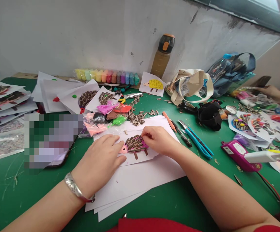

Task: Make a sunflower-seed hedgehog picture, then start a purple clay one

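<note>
A hedgehog picture (134, 144) lies on white sheets (152, 175) in front of me, with a pink face, striped seeds over a purple body and brown legs. My left hand (104, 158) rests on the paper at its left, fingers spread, a silver bracelet on the wrist. At the right end of the seeds is my right hand (155, 140), thumb and fingertips pinched together; whatever is between them is hidden. Just behind the sheets, loose sunflower seeds (137, 118) are heaped beside a green clay packet (118, 120) and a pink one (107, 108).
A blue cutter (199, 141) and pens lie right of the sheets. A phone (60, 154) and stacked pictures (4, 100) are at left. A bottle (163, 56), a cloth bag (194, 85) and clay packs (106, 76) stand behind. Another person's hand (272, 92) is at far right, beyond a magenta glue gun (241, 156).
</note>
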`<state>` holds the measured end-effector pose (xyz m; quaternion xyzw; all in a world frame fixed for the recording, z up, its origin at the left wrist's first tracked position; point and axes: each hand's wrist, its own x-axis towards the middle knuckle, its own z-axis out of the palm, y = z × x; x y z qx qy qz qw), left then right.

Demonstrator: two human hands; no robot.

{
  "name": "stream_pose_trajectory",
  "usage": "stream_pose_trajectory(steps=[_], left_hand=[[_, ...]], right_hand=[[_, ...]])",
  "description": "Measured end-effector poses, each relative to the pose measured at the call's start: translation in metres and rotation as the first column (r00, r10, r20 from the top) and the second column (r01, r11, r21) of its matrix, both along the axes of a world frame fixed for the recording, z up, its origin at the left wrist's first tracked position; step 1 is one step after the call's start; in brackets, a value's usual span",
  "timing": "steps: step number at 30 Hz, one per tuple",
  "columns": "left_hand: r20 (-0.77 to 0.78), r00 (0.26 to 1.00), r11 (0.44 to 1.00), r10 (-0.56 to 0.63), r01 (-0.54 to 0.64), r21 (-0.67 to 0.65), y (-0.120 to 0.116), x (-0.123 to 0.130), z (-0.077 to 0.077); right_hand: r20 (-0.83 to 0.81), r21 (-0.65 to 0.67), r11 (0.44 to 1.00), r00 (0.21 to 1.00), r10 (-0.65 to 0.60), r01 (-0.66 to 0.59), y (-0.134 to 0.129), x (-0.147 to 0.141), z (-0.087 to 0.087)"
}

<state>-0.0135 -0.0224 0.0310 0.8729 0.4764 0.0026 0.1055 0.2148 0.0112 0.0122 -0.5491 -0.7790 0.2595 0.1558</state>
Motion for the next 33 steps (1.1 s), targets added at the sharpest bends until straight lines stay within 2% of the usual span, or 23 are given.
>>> stream_pose_trajectory(steps=[5, 9, 11, 14, 20, 28, 31, 33], left_hand=[[-0.007, 1.000, 1.000, 0.003, -0.003, -0.008, 0.000, 0.000, 0.001], [-0.008, 1.000, 1.000, 0.000, 0.000, -0.003, 0.000, 0.001, 0.002], [0.005, 1.000, 1.000, -0.004, 0.004, 0.008, -0.001, 0.001, 0.001], [0.025, 1.000, 1.000, -0.005, 0.005, 0.028, -0.001, 0.000, 0.000], [0.038, 0.999, 1.000, -0.007, 0.007, 0.017, -0.001, -0.001, -0.001], [0.034, 0.999, 1.000, 0.000, 0.000, -0.002, -0.002, 0.000, 0.002], [0.029, 1.000, 1.000, -0.007, 0.007, 0.001, -0.001, 0.000, 0.003], [0.021, 1.000, 1.000, -0.004, 0.004, -0.008, -0.001, 0.000, 0.004]], right_hand=[[-0.011, 0.011, 1.000, 1.000, -0.005, 0.005, -0.001, -0.003, -0.002], [-0.077, -0.063, 0.998, 0.997, -0.022, 0.017, 0.000, 0.004, 0.000], [-0.093, -0.056, 0.998, 0.995, -0.030, 0.025, 0.000, 0.008, 0.003], [-0.056, 0.009, 1.000, 0.998, -0.002, 0.002, 0.002, 0.013, 0.005], [-0.019, -0.056, 0.998, 1.000, 0.004, -0.005, 0.003, 0.010, 0.001], [0.001, -0.050, 0.999, 1.000, 0.021, -0.021, 0.002, 0.008, 0.002], [-0.035, -0.083, 0.997, 0.999, 0.003, -0.006, 0.003, 0.012, 0.004], [-0.059, -0.037, 0.998, 0.997, -0.043, 0.041, 0.008, 0.015, 0.004]])
